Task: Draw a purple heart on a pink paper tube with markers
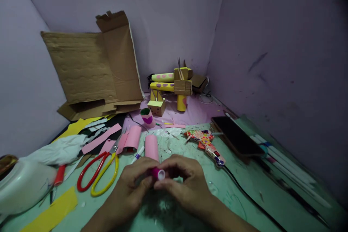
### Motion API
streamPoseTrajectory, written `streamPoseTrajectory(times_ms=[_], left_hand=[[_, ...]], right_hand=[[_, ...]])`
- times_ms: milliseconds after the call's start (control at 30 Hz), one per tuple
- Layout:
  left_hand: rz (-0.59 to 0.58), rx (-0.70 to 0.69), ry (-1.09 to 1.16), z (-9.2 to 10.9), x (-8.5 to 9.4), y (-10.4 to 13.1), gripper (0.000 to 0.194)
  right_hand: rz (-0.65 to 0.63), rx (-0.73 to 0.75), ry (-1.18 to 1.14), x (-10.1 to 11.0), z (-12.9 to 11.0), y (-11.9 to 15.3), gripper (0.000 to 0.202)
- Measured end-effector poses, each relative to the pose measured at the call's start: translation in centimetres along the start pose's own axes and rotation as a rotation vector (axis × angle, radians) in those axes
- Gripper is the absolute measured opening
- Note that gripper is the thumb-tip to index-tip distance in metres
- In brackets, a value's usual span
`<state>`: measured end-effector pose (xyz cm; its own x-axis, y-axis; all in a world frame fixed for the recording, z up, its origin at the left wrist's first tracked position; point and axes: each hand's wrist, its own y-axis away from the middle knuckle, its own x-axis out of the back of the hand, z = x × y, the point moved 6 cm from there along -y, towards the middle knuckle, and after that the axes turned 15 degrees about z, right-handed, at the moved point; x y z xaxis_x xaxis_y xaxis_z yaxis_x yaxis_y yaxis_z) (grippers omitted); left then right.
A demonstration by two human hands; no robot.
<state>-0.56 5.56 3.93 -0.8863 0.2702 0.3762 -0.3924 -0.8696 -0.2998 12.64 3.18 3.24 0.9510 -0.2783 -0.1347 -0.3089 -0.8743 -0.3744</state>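
Note:
Between my two hands is a small magenta tube (159, 174) with a white inside, its open end facing me. My left hand (132, 185) pinches it from the left with thumb and fingers. From the right, my right hand (187, 179) has its thumb and fingertips closed around the rim. Just beyond my hands stands a pink paper-covered roll (151, 147). Another pink roll (133, 138) lies to its left, and a white marker (138, 154) with a purple band rests between them.
Red-and-yellow-handled scissors (117, 159) lie left, near paper strips (102, 138) and a white container (24, 185). Rightward are a patterned glue gun (203, 139) with its cord, a phone (236, 136) and pens (288, 163). Cardboard (81, 65) and yellow spotted paper figures (163, 86) stand behind.

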Motion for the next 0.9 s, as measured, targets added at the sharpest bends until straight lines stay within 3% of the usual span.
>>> streamPoseTrajectory(times_ms=[133,333,567,633,700,767,900], left_hand=[[0.021,-0.102,0.057,0.7,0.0,-0.2,0.021],[0.091,-0.145,-0.022,0.6,0.2,-0.1,0.023],[0.117,-0.161,-0.143,0.3,0.0,0.7,0.023],[0.244,-0.167,-0.207,0.4,1.4,0.7,0.017],[0.458,-0.171,-0.273,0.7,3.4,0.9,0.017],[0.577,-0.234,-0.305,1.6,4.6,1.2,0.018],[0.481,-0.216,-0.270,3.1,3.7,0.9,0.010]], right_hand=[[-0.029,0.186,-0.022,-1.0,-1.6,0.6,0.011],[-0.010,0.219,-0.040,-1.1,-1.9,0.6,0.014],[0.087,0.496,0.311,-0.4,-3.4,0.8,0.022],[0.062,0.462,0.284,-0.1,-3.3,0.5,0.019],[-0.016,0.361,0.302,0.0,-2.4,0.3,0.014],[-0.107,0.300,0.389,-0.2,-1.4,0.3,0.012],[-0.180,0.475,0.613,-0.7,-0.7,0.9,0.016]])
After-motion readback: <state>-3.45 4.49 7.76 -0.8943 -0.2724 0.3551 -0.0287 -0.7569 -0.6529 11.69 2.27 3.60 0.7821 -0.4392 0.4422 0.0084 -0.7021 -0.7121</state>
